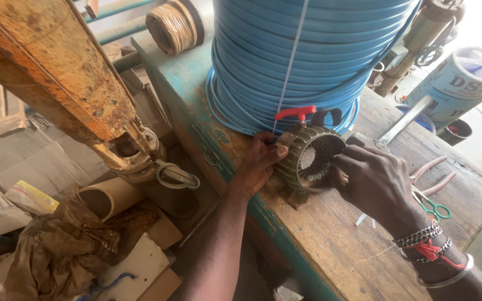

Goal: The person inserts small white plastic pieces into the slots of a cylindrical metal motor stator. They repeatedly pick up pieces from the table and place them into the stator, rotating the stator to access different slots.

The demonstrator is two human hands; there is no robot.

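A ribbed grey motor housing [306, 146] lies on its side on the wooden workbench [330, 234], its open end showing the slotted core inside. My left hand [259, 161] grips the housing's left side near the bench edge. My right hand [374, 179] is at the open mouth, fingers curled on its right rim; bracelets and a red thread circle that wrist. A red-handled tool [295, 113] sits just behind the housing.
A big coil of blue cable [302, 50] stands behind the housing. Pliers [430, 170] and green-handled scissors [435, 209] lie right of my right hand. A rusty orange machine arm [57, 72] hangs at left over cardboard and rags. A white drum [459, 83] stands far right.
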